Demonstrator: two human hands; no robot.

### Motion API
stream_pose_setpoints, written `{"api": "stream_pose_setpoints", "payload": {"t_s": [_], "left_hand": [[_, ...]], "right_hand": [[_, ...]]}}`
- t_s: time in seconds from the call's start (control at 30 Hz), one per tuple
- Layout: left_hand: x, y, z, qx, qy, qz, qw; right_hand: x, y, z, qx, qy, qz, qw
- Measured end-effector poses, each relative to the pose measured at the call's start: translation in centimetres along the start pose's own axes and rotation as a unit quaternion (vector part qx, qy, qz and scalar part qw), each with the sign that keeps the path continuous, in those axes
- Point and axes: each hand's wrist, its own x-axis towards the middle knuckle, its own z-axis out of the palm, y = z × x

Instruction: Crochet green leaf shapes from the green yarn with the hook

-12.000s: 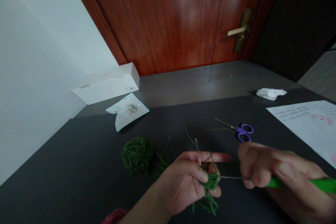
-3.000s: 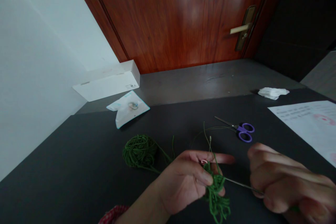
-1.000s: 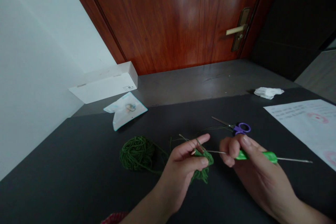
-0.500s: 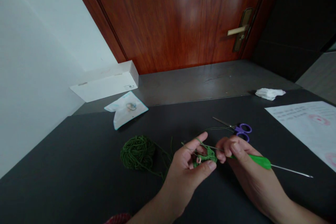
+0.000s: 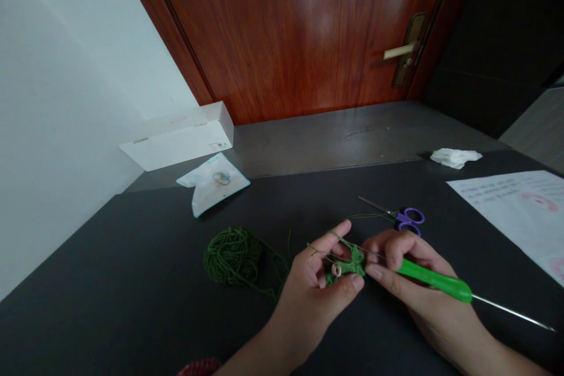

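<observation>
Right hand (image 5: 414, 270), gripping green-handled thin metal hook (image 5: 440, 281), sits closer in than three seconds ago; hook apparently back working at the loops. Left hand (image 5: 311, 296) pinches small green looped-yarn piece (image 5: 356, 259) between both hands.

A reddish-brown wooden door (image 5: 264, 29) with a brass-toned handle (image 5: 400, 50) stands behind a dark tabletop (image 5: 145, 258), a pale wall (image 5: 66, 70) rising at left. A long white box (image 5: 185, 144) sits near a blue-edged packet (image 5: 215, 191); on the opposite side, purple-handled scissors (image 5: 403, 217), crumpled white tissue (image 5: 456, 157) and a red-marked printed sheet (image 5: 506, 197) lie apart.
</observation>
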Motion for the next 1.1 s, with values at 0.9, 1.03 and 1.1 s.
{"api": "stream_pose_setpoints", "payload": {"t_s": [0.9, 1.03, 1.1], "left_hand": [[-0.2, 0.6, 0.4, -0.001, 0.056, -0.013, 0.998], [-0.2, 0.6, 0.4, -0.015, 0.059, -0.019, 0.998], [-0.1, 0.6, 0.4, -0.018, 0.067, -0.02, 0.997]], "right_hand": [[-0.6, 0.0, -0.1, -0.07, 0.0, -0.036, 0.997], [-0.5, 0.2, -0.1, -0.038, -0.014, -0.025, 0.999], [-0.5, 0.2, -0.1, -0.03, -0.016, -0.015, 0.999]]}}
